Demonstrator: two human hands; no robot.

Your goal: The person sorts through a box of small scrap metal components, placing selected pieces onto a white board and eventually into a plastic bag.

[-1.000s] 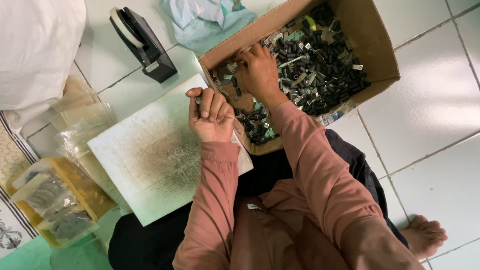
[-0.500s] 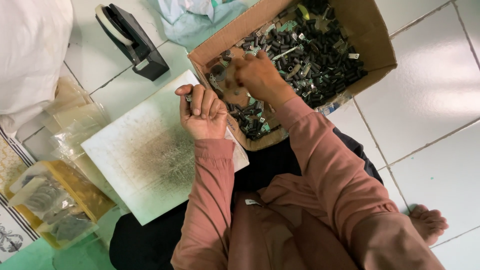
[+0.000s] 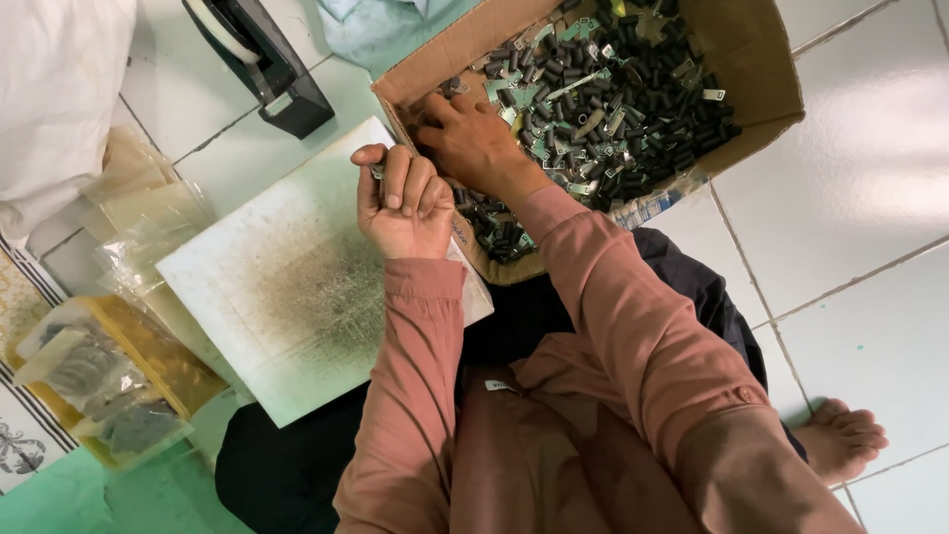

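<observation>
My left hand [image 3: 403,203] is curled shut over the edge of a stained white board [image 3: 287,287], with small dark metal pieces held between thumb and fingers. My right hand [image 3: 474,143] reaches palm down into the near left corner of a cardboard box [image 3: 751,59]. The box holds several small black cylinders and silvery metal clips [image 3: 613,99]. The right fingertips are buried among those parts, so what they grip is hidden. Both sleeves are dusty pink.
A black tape dispenser [image 3: 262,64] stands on the tiled floor beyond the board. Clear plastic bags [image 3: 94,386], some filled with parts, lie at the left. A white sack [image 3: 54,89] is at top left, a pale blue cloth [image 3: 381,30] behind the box, and my bare foot [image 3: 840,440] at bottom right.
My right hand has slid from the middle of the box toward its near left corner. The left hand stays curled shut above the board. The view has shifted slightly.
</observation>
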